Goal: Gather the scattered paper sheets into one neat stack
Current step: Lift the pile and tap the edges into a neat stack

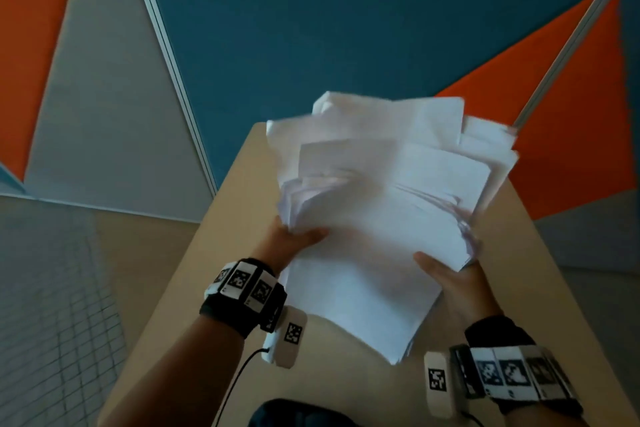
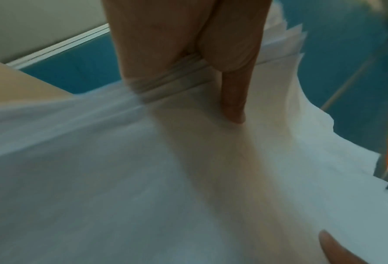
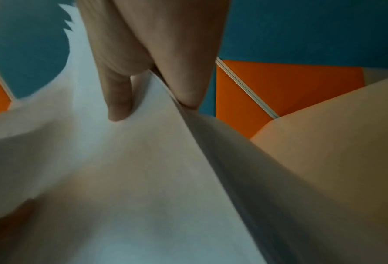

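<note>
A thick, uneven bundle of white paper sheets (image 1: 374, 218) is held tilted above the beige table (image 1: 214, 270); its far edges fan out unevenly. My left hand (image 1: 294, 239) grips the bundle's left edge, thumb on top and fingers hidden beneath. In the left wrist view the thumb (image 2: 233, 100) presses on the top sheet of the sheets (image 2: 143, 178). My right hand (image 1: 446, 274) grips the right edge the same way; in the right wrist view its thumb (image 3: 118, 105) lies on the sheets (image 3: 131, 178) and a finger clamps the edge from the other side.
The table is narrow, with its left edge (image 1: 166, 291) and right edge (image 1: 561, 288) close to my wrists. Blue, orange and grey wall panels (image 1: 311, 28) stand behind it. A tiled floor (image 1: 45, 305) lies at the left. A dark object (image 1: 298, 414) sits at the near edge.
</note>
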